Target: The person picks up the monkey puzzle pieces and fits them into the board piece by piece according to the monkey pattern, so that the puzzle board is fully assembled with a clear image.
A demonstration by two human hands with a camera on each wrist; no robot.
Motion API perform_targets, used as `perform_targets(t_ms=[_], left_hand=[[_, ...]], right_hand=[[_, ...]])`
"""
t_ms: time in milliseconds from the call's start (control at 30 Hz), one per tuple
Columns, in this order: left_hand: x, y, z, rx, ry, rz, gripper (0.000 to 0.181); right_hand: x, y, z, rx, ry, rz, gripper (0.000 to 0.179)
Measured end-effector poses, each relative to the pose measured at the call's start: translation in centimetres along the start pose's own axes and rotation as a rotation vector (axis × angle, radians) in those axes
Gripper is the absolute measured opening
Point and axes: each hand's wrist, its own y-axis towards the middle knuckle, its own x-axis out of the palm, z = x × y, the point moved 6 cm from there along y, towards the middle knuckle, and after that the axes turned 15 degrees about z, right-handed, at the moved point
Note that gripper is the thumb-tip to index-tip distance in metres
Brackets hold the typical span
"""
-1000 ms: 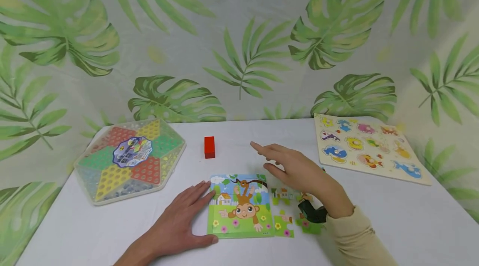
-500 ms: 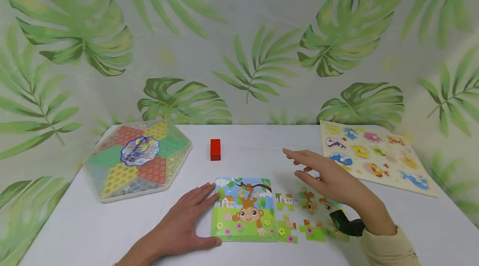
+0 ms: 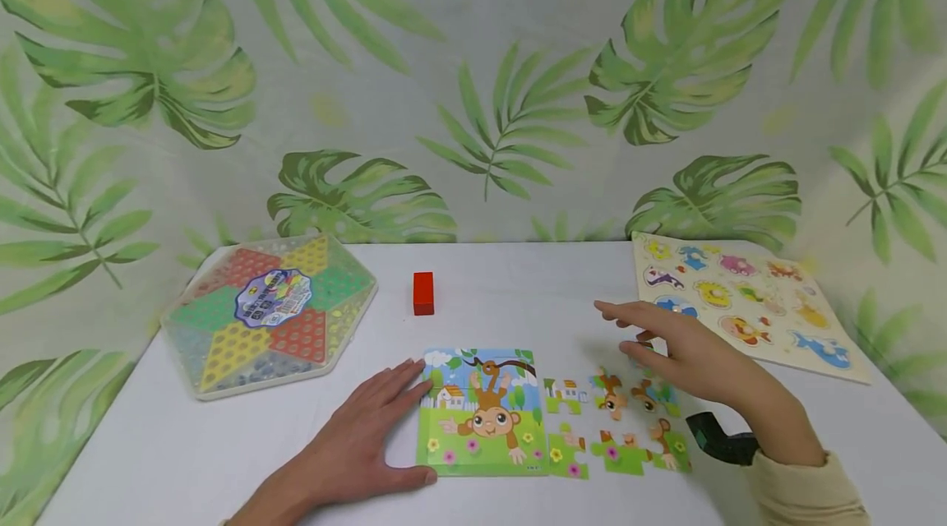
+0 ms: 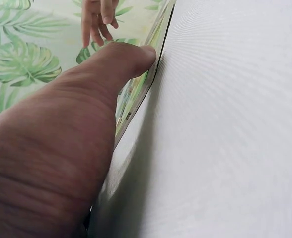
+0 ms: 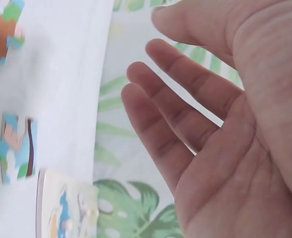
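Observation:
A square picture puzzle (image 3: 484, 452) with a hanging monkey lies flat on the white table in the head view. Along its left edge rests my left hand (image 3: 362, 437), fingertips at the upper left side and thumb by the lower left corner. The left wrist view shows that thumb (image 4: 136, 57) against the board's edge. Just right of the puzzle lie several loose jigsaw pieces (image 3: 625, 459) with parts of a monkey, a house and flowers. My right hand (image 3: 684, 349) hovers above the farther pieces, fingers loosely bent, palm bare in the right wrist view.
A hexagonal Chinese checkers set (image 3: 244, 362) lies at the left. Behind the puzzle stands a small red block (image 3: 423, 294). A wooden peg puzzle board (image 3: 769, 362) with sea animals lies at the back right. A leaf-printed cloth (image 3: 510, 123) hangs behind the table.
My right hand has moved to the right, uncovering more of the loose jigsaw pieces. The left hand stays at the puzzle's left edge. The head view has shifted slightly.

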Motion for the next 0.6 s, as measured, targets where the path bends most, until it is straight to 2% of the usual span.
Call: perform_targets(t_ms=[267, 600], left_hand=[[-0.4, 0.0, 0.0, 0.043, 0.027, 0.060, 0.096], [-0.2, 0.1, 0.2, 0.052, 0.027, 0.058, 0.094]], right_hand=[[-0.7, -0.6, 2.3, 0.011, -0.051, -0.002, 0.072], [-0.5, -1.8, 4.9, 0.143, -0.005, -0.065, 0.065]])
